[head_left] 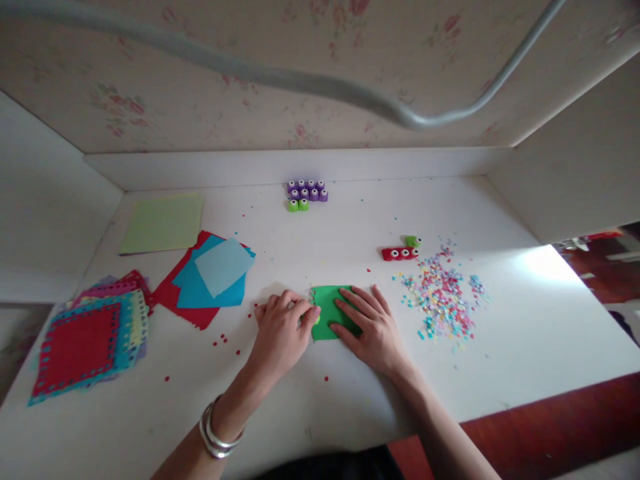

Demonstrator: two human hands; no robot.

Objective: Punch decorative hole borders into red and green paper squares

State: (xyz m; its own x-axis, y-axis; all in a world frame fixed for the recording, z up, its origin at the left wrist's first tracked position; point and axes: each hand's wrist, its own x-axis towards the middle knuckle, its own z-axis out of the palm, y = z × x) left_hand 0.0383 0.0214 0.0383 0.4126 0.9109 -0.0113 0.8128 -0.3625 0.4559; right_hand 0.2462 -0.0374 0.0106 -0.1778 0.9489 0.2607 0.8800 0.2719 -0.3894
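Observation:
A green sheet of paper (327, 313) lies on the white table in front of me, with small punched marks along the upper part of its left edge. My left hand (285, 327) is closed around a small light green punch (317, 321) at that edge, and the fingers hide most of it. Silver bangles circle the left wrist. My right hand (373, 327) rests flat on the paper's right part, fingers spread, holding nothing in its grip.
Purple and green punches (305, 193) stand at the back; red punches (400, 254) and a green one (413, 241) lie right of centre. Confetti (445, 293) is heaped at the right. Blue and red sheets (235, 293), punched sheets (80, 347) and a pale green pad (163, 223) lie left.

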